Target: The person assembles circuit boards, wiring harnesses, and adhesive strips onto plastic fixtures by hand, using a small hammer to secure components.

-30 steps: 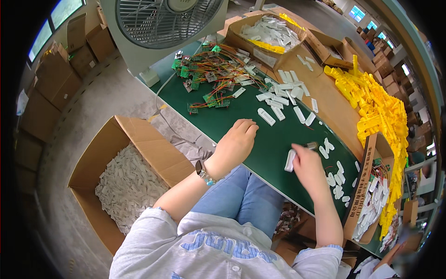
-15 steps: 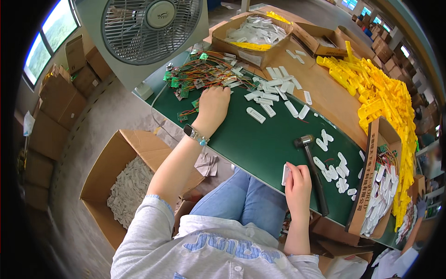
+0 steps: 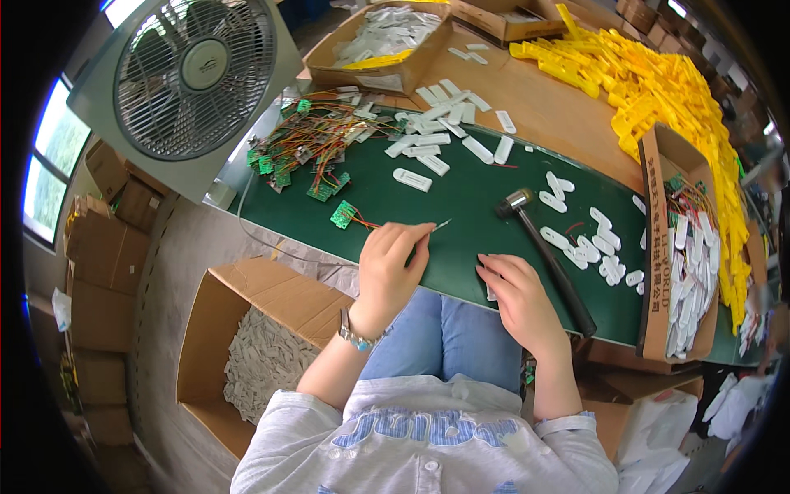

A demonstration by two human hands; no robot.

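Near the table's front edge, my left hand (image 3: 393, 259) pinches the wires of a small green circuit board (image 3: 342, 215). The board hangs out past the hand on its left, and a thin wire end pokes out beyond the fingertips on the right. My right hand (image 3: 517, 295) is closed over a white plastic casing (image 3: 491, 293) at the edge, mostly hidden under the fingers. A black-handled hammer (image 3: 553, 255) lies just right of that hand. Beyond my left hand is a tangled pile of wired circuit boards (image 3: 317, 136), with loose white casings (image 3: 428, 128) beside it.
A fan (image 3: 206, 74) stands at the far left. More white casings (image 3: 588, 247) lie right of the hammer, near a carton (image 3: 654, 272) of wired white pieces. Yellow plastic parts (image 3: 650, 90) are heaped at the back right. An open box (image 3: 206, 354) stands on the floor at left.
My left hand has come back from the pile toward the front edge, bringing a wired circuit board. My right hand stays by the edge with the casing. The whole view has shifted.
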